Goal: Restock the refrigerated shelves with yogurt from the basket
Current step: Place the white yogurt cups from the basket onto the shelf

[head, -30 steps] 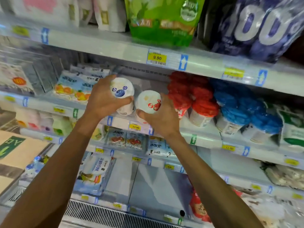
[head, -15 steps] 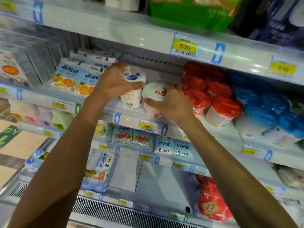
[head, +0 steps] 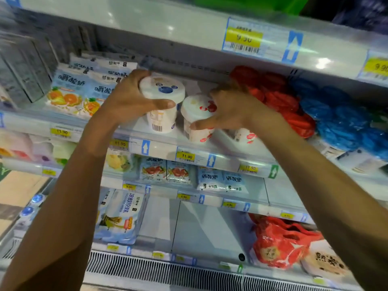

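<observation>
My two arms fill the bottom of the view, so I can't see the basket at all. I don't know how much yogurt is left to put away.

Next comes the shelf edge [head: 159, 147] with its yellow price tag [head: 185, 156]. The red-spot cup [head: 198, 122] is very near that edge and leans a bit toward me. If I let go while it leans, it could tip off and drop onto the lower shelves. My right hand [head: 233, 110] is round it, with the thumb pressed on the front. I think my fingers curl behind the lid, but they are blurry.

My left hand [head: 130, 101] grips the blue-spot cup [head: 162, 101] just under its lid, thumb across the front and fingers round the back. The two cups are just beside each other. If I push one in too fast, it may knock the other over. I can't tell if the blue-spot cup's bottom is down on the shelf or a little above it.

Another small cup [head: 245, 135] peeks out under my right wrist, mostly hidden. My wrist could bump it.

Farther back are the red-wrapped cups [head: 273, 97] and the blue-wrapped cups [head: 340, 114]. My right hand hides some of the red ones. The back of the shelf is dim and smeary, so I can't see how much room is there.
</observation>
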